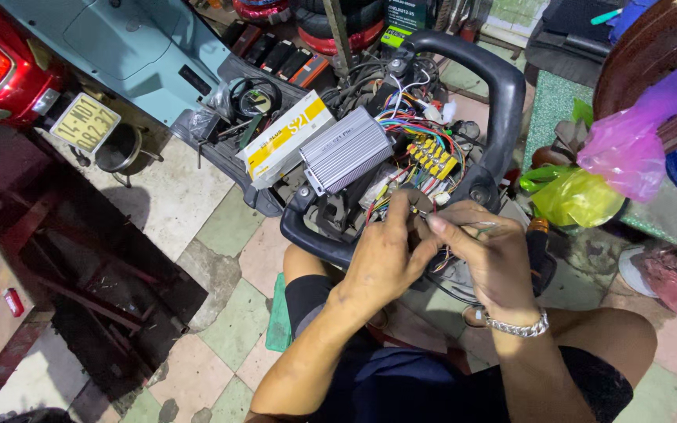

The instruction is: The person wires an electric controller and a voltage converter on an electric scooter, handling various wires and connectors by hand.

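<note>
My left hand (386, 252) pinches a small connector with thin coloured wires, close against the rear of a scooter frame. My right hand (486, 252), with a silver bracelet on the wrist, grips a thin metal tool (464, 226) whose tip meets the connector between the two hands. Just above them lies a bundle of coloured wires (417, 129) with yellow plugs (432, 158). A ribbed silver controller box (345, 149) rests on the frame, next to a white and yellow carton (285, 141). A black grab rail (503, 94) loops around the wiring.
A pale blue scooter body (131, 47) and a red scooter tail (1, 70) with a yellow plate stand at the upper left. Pink and yellow plastic bags (605, 168) sit at the right. A dark pit (95, 266) opens in the tiled floor at the left.
</note>
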